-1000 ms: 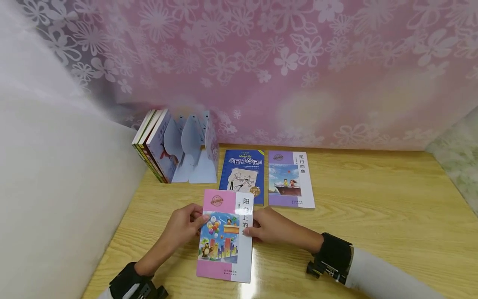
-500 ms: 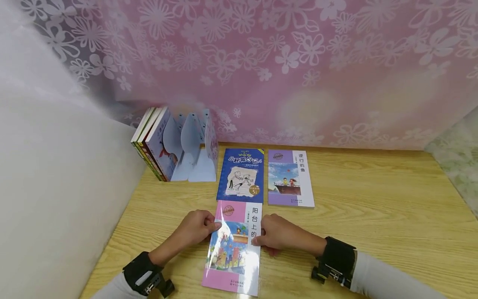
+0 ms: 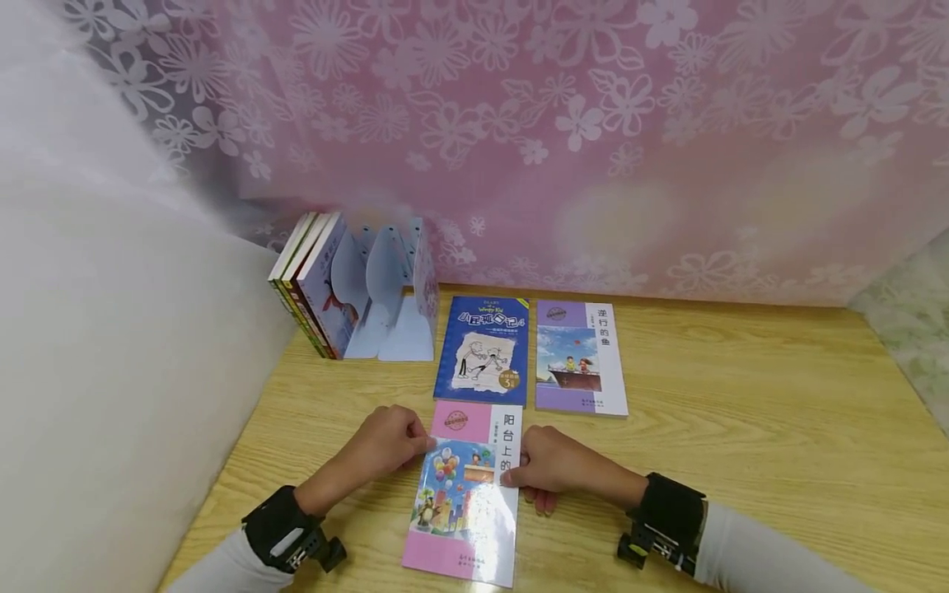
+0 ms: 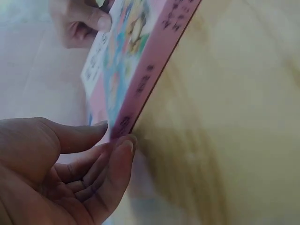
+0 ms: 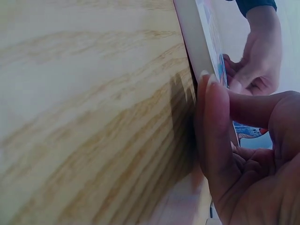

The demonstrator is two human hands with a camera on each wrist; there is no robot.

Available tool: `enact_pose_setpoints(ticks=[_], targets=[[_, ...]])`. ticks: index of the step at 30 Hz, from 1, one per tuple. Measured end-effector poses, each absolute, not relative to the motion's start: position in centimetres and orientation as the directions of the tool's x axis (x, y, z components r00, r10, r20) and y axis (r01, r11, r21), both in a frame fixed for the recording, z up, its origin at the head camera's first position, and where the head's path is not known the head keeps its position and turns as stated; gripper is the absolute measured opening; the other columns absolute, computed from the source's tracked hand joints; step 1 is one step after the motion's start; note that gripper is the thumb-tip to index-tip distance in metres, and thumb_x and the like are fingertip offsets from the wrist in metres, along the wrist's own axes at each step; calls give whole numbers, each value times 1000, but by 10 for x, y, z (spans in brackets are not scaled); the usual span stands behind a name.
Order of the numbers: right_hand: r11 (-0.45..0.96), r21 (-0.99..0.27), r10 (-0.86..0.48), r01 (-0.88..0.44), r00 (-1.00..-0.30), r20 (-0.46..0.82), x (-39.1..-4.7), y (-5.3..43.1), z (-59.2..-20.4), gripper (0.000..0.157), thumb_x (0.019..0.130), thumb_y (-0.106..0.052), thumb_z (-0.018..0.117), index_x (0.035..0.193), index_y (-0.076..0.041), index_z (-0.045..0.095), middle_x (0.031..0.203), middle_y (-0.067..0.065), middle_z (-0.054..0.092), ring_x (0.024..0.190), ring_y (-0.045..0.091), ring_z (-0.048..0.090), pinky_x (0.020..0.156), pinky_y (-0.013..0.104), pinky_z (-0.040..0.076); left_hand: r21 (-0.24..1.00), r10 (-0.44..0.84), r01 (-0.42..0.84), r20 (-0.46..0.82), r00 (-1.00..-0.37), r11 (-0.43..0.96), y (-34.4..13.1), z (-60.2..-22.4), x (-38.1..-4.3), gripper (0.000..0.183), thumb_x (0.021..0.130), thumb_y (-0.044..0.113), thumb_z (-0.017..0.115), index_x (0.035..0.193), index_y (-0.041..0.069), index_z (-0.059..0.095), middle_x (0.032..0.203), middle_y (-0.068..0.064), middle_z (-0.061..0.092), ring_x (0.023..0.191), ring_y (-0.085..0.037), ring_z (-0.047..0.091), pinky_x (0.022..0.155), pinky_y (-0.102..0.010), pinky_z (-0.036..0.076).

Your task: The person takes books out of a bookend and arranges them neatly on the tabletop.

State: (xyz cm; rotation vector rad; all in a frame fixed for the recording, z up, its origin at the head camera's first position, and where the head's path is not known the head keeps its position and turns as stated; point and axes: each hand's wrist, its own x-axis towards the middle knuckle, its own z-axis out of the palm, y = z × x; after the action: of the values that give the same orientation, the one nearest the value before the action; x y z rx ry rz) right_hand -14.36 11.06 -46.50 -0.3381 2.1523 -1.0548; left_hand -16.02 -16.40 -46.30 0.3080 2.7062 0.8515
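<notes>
A pink-and-white paperback book point(image 3: 463, 494) with a balloon-and-city picture lies on the table, its top edge right at the lower edge of a blue comic book point(image 3: 482, 350). My left hand point(image 3: 389, 441) pinches its left side; in the left wrist view the thumb is at the cover edge and a fingertip at the pink spine point(image 4: 145, 79). On the opposite side my right hand point(image 3: 559, 461) grips the book, thumb over the cover and fingers along the page edge point(image 5: 199, 42). A purple-and-white book point(image 3: 581, 358) lies beside the blue one.
At the back left, a light blue metal bookend rack point(image 3: 404, 329) has several books point(image 3: 315, 284) standing against its left side. A white wall point(image 3: 111, 371) borders the left, and a pink flowered cloth point(image 3: 519, 165) hangs behind the wooden table point(image 3: 741, 395).
Both hands have brought the pink book nearer to me and slightly right, down onto the table. The blue comic book, partly covered before, now shows whole. In the last half second little has moved.
</notes>
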Motion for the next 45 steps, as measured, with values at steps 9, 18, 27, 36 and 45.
enact_pose_setpoints(ticks=[9, 18, 27, 36, 45], targets=[[651, -757, -493, 55, -727, -477, -144, 112, -468, 38, 90, -27, 71, 60, -4, 67, 48, 8, 62, 36, 12, 59, 41, 36, 53, 544, 101, 52, -61, -993, 838, -192, -433, -178, 39, 90, 30, 71, 117, 3, 70, 100, -11, 75, 81, -22, 71, 67, -32, 56], [645, -760, -488, 81, -721, -492, -144, 115, -469, 29, 90, -27, 71, 69, -8, 68, 47, 5, 58, 34, 11, 56, 40, 36, 52, 601, -48, -18, 34, -998, 799, -226, -415, -184, 55, 95, 36, 64, 138, 3, 54, 129, -19, 65, 110, -34, 68, 81, -46, 59], [667, -742, -481, 67, -722, -497, -146, 116, -472, 40, 90, -31, 71, 59, -6, 65, 44, 2, 56, 34, 12, 57, 40, 36, 53, 684, -284, 77, 399, -872, 726, -237, -403, -193, 54, 91, 19, 69, 138, -2, 53, 134, -24, 60, 112, -40, 67, 91, -50, 55], [688, -721, -454, 82, -727, -516, -147, 113, -470, 45, 88, -34, 73, 55, -5, 62, 45, 4, 57, 34, 13, 58, 41, 36, 53, 702, -295, 109, 428, -854, 703, -240, -401, -205, 56, 93, 20, 66, 141, -2, 49, 141, -21, 55, 119, -38, 63, 97, -48, 53], [694, -715, -452, 87, -720, -527, -148, 112, -466, 43, 87, -33, 74, 59, -3, 63, 48, 5, 59, 35, 13, 59, 42, 36, 53, 689, -293, 144, 475, -830, 710, -240, -403, -212, 51, 93, 15, 66, 139, -3, 52, 136, -25, 58, 116, -39, 65, 94, -48, 54]])
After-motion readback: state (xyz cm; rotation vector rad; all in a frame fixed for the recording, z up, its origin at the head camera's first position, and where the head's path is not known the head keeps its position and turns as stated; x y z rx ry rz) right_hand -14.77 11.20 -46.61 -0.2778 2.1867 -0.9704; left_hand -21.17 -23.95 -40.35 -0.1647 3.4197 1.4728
